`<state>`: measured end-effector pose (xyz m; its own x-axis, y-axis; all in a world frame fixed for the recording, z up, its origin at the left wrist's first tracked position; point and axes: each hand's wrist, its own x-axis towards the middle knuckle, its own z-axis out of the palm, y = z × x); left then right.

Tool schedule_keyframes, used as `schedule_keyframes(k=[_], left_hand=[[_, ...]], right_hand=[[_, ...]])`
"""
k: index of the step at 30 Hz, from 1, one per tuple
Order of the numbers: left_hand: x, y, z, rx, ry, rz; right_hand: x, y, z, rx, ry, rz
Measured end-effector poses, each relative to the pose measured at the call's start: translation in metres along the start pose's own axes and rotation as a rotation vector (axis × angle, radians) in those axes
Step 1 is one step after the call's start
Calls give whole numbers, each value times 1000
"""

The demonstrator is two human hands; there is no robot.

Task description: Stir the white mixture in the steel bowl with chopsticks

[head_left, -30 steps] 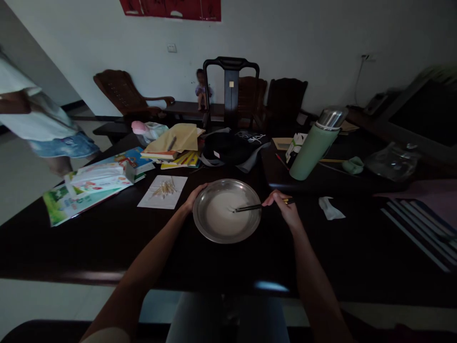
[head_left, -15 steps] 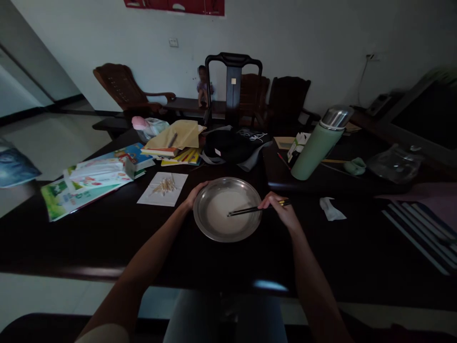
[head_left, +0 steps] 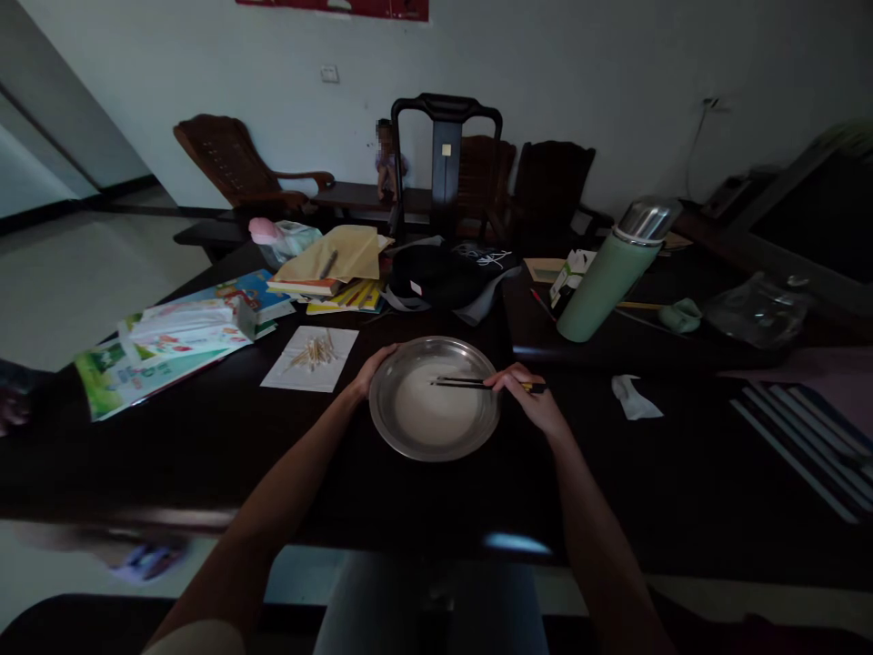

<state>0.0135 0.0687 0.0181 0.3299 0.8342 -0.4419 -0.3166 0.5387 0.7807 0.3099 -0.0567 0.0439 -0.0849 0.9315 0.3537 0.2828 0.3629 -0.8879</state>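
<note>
A round steel basin [head_left: 383, 405] holding a cloudy whitish liquid [head_left: 433, 414] rests on the dark table in front of me. My left hand [head_left: 370, 371] is closed on its left rim, thumb along the edge. In my right hand [head_left: 526, 391], at the basin's right side, is a pair of dark chopsticks [head_left: 460, 383]. They lie nearly level over the basin, pointing left; whether their tips touch the liquid I cannot tell. Left of the basin, a white sheet of paper [head_left: 283, 368] carries a small heap of cotton swabs [head_left: 315, 352].
Books [head_left: 146, 382] and a tissue pack [head_left: 195, 329] lie left; a black bag [head_left: 436, 277] lies behind the basin. A green thermos [head_left: 607, 284] and crumpled tissue [head_left: 634, 398] are right. At the left edge show another person's blurred hand [head_left: 14, 405] and foot [head_left: 146, 557]. Someone sits by the wall [head_left: 388, 173].
My right hand has shifted slightly left, and the chopstick tips have moved up toward the basin's far side. Another person's hand and foot have appeared at the left. My left hand stays on the rim.
</note>
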Motion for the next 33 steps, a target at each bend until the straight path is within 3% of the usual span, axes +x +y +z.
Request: schedule_keyframes(k=[5, 10, 16, 22, 28, 33], left_hand=[[-2, 1, 1, -13, -17, -16], [-3, 2, 3, -18, -21, -13], [-4, 1, 3, -6, 2, 3], [-5, 2, 4, 15, -35, 17], [-5, 2, 4, 28, -28, 14], [-7, 3, 7, 42, 8, 20]], right_hand=[[-3, 1, -7, 117, 154, 42], [-2, -3, 3, 76, -25, -4], [-2, -1, -2, 146, 98, 43], [-1, 2, 5, 74, -39, -24], [-1, 0, -1, 108, 113, -14], [0, 1, 4, 13, -13, -33]])
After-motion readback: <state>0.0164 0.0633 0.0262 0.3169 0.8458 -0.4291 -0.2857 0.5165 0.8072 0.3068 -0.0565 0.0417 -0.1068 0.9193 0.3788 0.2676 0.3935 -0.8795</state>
